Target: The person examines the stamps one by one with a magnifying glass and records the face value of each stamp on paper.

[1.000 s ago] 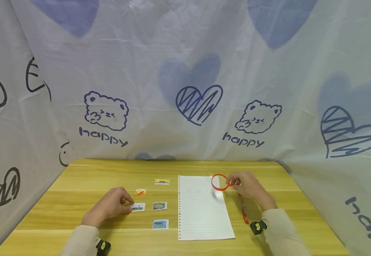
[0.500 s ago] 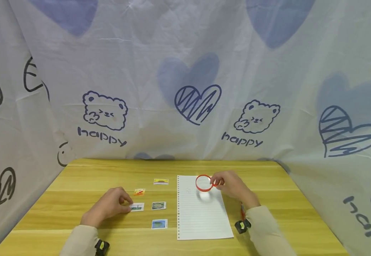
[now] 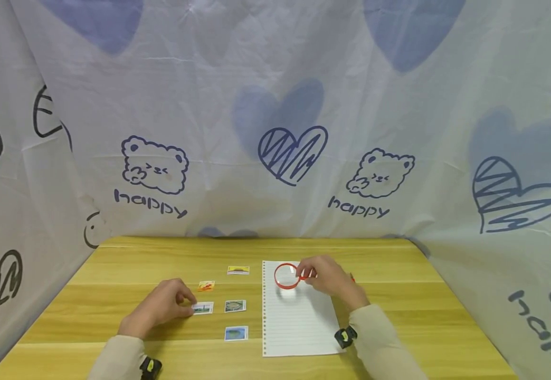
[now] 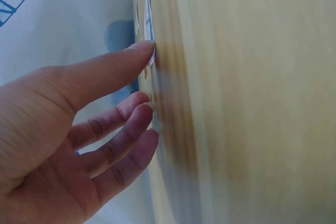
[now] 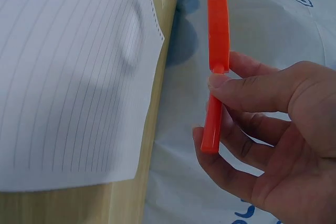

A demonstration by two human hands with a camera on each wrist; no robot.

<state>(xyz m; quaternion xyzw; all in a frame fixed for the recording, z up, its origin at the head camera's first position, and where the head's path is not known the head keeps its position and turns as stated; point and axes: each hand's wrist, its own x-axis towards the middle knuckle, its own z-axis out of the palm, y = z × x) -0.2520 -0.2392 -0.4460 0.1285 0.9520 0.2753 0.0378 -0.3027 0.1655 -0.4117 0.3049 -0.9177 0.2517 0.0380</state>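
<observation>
My right hand (image 3: pixel 325 275) pinches the short handle of a red-rimmed magnifying glass (image 3: pixel 287 276) over the upper part of a lined sheet of paper (image 3: pixel 299 327). In the right wrist view the magnifying glass (image 5: pixel 219 32) appears edge-on, thumb and fingers around its handle. My left hand (image 3: pixel 161 305) rests on the table, its thumb touching the left end of a stamp-like card (image 3: pixel 202 307) that lies flat. The left wrist view has the fingers (image 4: pixel 121 163) relaxed and apart from the thumb. Nearby lie a green-grey card (image 3: pixel 235 306) and an orange card (image 3: pixel 206 286).
A yellow card (image 3: pixel 238 270) lies farther back, and a blue card (image 3: pixel 236 333) nearer the front. A red pen (image 3: pixel 352 277) is mostly hidden behind the right forearm. Beyond the wooden table (image 3: pixel 423 295) hangs a printed cloth (image 3: pixel 218 105).
My right hand has carried the magnifying glass leftward from the paper's right edge to over its upper left part. The right forearm now covers most of the pen. My left hand stays put.
</observation>
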